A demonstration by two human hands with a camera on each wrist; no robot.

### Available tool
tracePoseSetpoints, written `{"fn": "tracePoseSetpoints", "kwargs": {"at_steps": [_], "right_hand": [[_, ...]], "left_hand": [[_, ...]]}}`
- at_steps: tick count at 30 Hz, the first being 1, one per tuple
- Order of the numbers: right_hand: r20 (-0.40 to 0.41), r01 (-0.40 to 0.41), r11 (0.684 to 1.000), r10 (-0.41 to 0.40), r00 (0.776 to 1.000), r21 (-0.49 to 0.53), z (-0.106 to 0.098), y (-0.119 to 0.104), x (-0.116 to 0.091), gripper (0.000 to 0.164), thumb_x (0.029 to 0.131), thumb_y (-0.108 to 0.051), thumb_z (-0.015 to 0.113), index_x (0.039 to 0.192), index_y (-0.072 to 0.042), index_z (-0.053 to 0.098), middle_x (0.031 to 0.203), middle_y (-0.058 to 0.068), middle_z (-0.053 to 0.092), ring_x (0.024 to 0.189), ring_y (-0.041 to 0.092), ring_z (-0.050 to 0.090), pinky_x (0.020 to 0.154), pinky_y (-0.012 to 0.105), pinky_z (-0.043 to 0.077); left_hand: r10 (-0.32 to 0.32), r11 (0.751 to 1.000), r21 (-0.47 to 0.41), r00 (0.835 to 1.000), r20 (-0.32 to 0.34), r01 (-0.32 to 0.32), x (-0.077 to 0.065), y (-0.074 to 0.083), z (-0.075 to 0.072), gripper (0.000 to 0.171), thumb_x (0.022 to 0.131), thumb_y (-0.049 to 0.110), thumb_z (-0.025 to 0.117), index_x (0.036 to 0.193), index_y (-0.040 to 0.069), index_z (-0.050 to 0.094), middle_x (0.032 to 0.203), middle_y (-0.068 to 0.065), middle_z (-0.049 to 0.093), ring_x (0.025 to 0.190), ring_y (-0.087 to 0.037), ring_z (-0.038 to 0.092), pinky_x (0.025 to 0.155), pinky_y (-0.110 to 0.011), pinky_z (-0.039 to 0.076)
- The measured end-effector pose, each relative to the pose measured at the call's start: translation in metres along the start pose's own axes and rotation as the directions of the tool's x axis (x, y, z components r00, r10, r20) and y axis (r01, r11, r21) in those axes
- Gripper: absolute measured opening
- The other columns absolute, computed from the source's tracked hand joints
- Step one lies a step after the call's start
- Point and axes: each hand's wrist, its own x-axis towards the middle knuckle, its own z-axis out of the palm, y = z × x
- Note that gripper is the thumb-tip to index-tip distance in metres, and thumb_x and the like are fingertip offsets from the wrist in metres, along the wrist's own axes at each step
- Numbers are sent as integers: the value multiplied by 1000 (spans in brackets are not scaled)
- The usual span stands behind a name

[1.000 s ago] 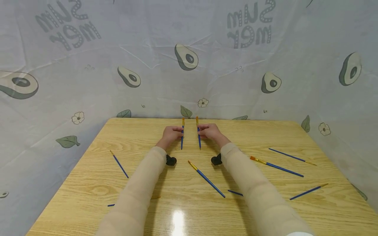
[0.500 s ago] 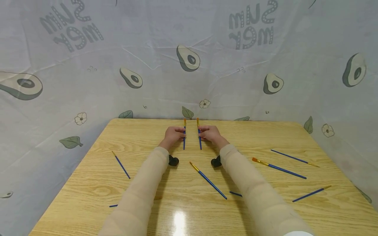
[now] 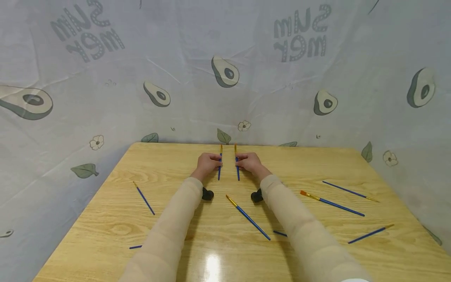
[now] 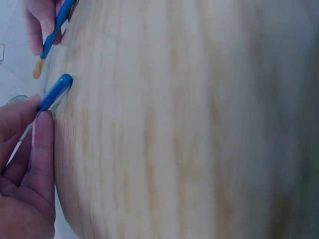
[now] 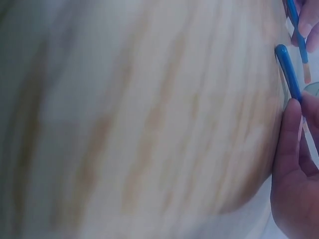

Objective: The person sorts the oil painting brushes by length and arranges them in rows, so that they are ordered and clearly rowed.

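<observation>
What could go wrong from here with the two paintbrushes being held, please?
The left hand and right hand hold the left paintbrush and right paintbrush close together, so these might knock. Both are near the far edge of the table, so a slipped one could roll off. The right sleeve hides part of another paintbrush, so drawing back might drag it.

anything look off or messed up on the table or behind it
Behind the table, the lettering on the hanging cloth appears mirrored, as if seen from its back. The loose paintbrushes lie scattered at mixed angles, but no spill or damage is visible.
</observation>
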Motion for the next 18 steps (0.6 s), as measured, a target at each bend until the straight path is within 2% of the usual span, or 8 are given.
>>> {"fn": "tracePoseSetpoints", "kwargs": {"at_steps": [10,18], "right_hand": [[-36,11,997,-14,999,-71,4,-4,-8,32,89,1,68,121,-1,68,105,13,63,78,13,60,66,22,55],[-16,22,998,-23,1000,-64,2,-2,-6,33,91,1,67,124,0,66,109,15,62,82,15,62,68,22,55]], "left_hand": [[13,999,30,1000,-13,-12,-4,1,0,20,85,0,73,105,-2,74,103,-14,70,80,-20,68,70,-29,57],[-1,999,38,1000,-22,1,-6,2,2,20,85,-3,72,105,-2,74,105,-14,69,82,-22,69,69,-28,57]]}}
